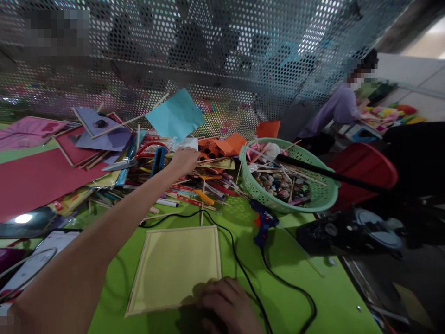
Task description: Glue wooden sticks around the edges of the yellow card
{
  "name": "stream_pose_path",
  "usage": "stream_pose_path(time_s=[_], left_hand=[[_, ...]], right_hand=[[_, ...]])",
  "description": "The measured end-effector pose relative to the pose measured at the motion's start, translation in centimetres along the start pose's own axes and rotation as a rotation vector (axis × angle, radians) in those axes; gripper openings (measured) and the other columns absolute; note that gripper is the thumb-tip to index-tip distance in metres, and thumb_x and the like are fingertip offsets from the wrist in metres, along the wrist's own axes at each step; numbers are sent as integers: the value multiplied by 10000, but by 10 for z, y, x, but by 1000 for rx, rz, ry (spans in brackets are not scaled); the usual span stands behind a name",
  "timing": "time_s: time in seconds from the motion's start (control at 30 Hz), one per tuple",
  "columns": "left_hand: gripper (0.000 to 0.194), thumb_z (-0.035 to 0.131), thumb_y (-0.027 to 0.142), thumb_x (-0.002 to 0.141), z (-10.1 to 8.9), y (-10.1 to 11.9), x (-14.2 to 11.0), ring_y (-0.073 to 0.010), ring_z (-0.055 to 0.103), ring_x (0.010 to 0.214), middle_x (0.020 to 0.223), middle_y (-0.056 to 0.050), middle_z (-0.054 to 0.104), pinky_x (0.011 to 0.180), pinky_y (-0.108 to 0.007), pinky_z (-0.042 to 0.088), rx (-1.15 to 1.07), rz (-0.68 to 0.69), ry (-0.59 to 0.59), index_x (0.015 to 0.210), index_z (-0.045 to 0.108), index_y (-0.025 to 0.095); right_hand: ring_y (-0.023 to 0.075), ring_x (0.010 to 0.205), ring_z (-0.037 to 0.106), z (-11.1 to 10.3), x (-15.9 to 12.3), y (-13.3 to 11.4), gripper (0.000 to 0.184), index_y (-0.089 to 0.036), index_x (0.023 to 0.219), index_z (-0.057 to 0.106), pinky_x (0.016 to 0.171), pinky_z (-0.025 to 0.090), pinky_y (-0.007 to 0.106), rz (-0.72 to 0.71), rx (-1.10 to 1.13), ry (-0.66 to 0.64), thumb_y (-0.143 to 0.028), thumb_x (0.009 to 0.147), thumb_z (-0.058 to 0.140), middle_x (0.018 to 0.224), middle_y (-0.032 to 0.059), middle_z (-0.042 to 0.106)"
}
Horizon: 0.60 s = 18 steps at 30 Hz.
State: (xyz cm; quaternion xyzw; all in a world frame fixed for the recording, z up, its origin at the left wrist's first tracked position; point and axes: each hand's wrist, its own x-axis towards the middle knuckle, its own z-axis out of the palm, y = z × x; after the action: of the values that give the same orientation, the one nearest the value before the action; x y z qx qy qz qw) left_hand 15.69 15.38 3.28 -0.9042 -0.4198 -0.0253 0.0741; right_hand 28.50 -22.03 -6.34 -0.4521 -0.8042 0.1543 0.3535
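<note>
My left hand [186,160] stretches into the heap of craft supplies at the back of the table. It is beside orange paper with black spots [210,149] and a clear plastic wrapper; its fingertips are hidden, so I cannot tell its grip. A yellow sheet edged with thin wooden sticks [179,271] lies flat in front of me. At its lower right corner rests my right hand [229,304], blurred, its fingers loosely bent and nothing visible in them. Red-handled scissors [121,164] and a blue-handled cutter [158,161] lie left of my left hand.
A blue glue gun [264,222] with a lit red light trails a black cord over the green table. Behind it stands a green basket [292,204] of pebbles and sticks. Coloured paper [38,181] and phones lie left. A perforated metal screen rises behind; another person sits far right.
</note>
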Motion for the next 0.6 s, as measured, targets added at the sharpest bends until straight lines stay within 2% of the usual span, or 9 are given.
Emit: stream_pose_path(time_s=[0.2,0.3,0.4,0.43,0.5,0.57,0.6], left_hand=[[279,522,180,947,-8,0,-11,-337,644,1245,1215,-185,738,1042,-448,462,-38,21,-15,1136,725,154],[224,598,235,907,-12,1,-22,-303,681,1155,1134,-129,765,967,-384,491,-86,77,-95,1068,749,192],[217,724,399,846,-17,0,-28,-245,717,1005,1030,-52,791,833,-291,501,-153,165,-218,979,778,237],[264,716,467,859,-19,-2,-28,-227,721,970,1021,-36,796,799,-272,498,-172,172,-242,988,782,247],[375,568,538,968,-21,-6,-24,-206,722,946,1054,-33,797,774,-259,497,-188,135,-237,1076,773,243],[438,420,480,1047,-20,-9,-19,-216,715,1005,1145,-66,780,805,-275,507,-165,54,-186,1190,737,212],[425,422,441,1047,-18,-9,-16,-233,704,1064,1203,-88,762,833,-289,512,-142,15,-157,1238,715,200]], right_hand=[[185,860,722,4,-4,-1,171,-296,1117,641,712,525,296,13,33,32,-398,980,636,987,-8,792],[185,853,715,6,-5,-1,187,-296,1115,640,707,517,301,16,49,34,-402,963,663,991,-11,787],[186,859,710,7,-5,0,196,-300,1126,638,711,513,301,20,65,26,-363,945,681,989,-11,781],[186,855,709,7,-4,0,201,-301,1128,636,709,510,300,20,67,30,-348,938,685,983,-12,779],[185,846,707,6,-3,-1,206,-302,1128,635,710,508,298,19,67,40,-325,930,689,975,-12,778],[182,836,705,4,0,-2,186,-300,1114,634,713,507,294,18,63,51,-320,935,679,963,-12,776],[181,835,705,3,1,-2,172,-298,1109,633,714,508,292,17,59,57,-323,942,668,962,-11,776]])
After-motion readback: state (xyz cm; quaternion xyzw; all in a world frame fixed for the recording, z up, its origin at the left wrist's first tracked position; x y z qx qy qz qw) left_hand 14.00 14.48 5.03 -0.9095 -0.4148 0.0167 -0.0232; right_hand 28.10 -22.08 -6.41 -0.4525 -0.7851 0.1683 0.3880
